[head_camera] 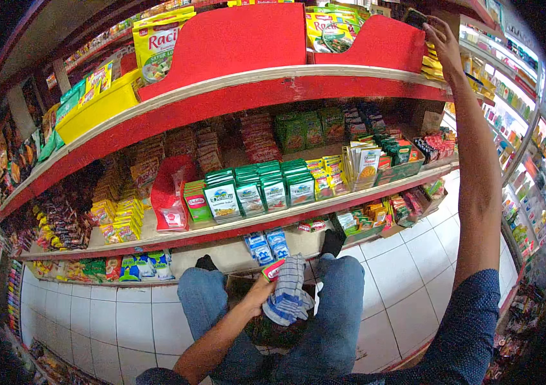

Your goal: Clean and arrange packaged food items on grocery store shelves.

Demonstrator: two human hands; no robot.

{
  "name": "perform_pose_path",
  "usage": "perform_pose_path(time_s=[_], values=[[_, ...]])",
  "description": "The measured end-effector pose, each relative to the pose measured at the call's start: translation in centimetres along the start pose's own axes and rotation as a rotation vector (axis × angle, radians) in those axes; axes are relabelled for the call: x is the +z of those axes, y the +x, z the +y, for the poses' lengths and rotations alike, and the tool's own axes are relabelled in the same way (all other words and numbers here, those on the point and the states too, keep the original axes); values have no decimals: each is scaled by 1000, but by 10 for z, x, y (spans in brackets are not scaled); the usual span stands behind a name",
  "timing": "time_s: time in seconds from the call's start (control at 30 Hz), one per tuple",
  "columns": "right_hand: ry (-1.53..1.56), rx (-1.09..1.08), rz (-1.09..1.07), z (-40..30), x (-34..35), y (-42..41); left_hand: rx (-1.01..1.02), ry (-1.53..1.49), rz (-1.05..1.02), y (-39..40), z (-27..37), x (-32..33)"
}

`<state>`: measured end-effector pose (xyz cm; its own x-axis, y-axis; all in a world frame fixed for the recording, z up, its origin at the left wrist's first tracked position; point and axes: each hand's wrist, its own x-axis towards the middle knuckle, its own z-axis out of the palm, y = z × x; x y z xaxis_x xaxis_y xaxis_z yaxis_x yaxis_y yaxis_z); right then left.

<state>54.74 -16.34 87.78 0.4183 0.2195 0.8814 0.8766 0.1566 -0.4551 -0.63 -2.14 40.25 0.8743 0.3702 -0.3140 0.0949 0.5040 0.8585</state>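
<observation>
Between my knees, my left hand [259, 294] grips a small red-and-green sachet [273, 271]. A blue-and-white checked cloth [289, 293] is bunched against that same hand; whether the fingers also hold it is hard to tell. My right arm is stretched up to the top shelf at the right. There my right hand [443, 41] has its fingers on the edge of a dark phone-like device [415, 18], above a red display box [383, 43]. Below my left hand sits a dark container [273, 332], partly covered by the cloth and my arm.
The middle shelf [297, 209] carries rows of green-and-white seasoning sachets [222, 199] and other packets. Blue-and-white packets [267, 245] lie on the low shelf by my feet. Yellow seasoning packs [157, 45] stand above. A lit display case [509, 72] is at right, over white floor tiles [393, 255].
</observation>
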Motion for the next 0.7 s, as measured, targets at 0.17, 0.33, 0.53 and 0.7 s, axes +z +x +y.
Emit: perform_pose_path(time_s=[0.17, 0.33, 0.53, 0.7], values=[[-27, -61, -3, 6, 0, 12, 84, 160, 4, 9, -14, -1], [39, -36, -17, 18, -6, 22, 31, 120, -21, 13, -16, 3], [83, -79, -101, 31, -16, 25, 31, 187, -22, 8, -11, 11], [99, -64, -122, 26, -12, 17, 145, 347, 9, 6, -7, 16]])
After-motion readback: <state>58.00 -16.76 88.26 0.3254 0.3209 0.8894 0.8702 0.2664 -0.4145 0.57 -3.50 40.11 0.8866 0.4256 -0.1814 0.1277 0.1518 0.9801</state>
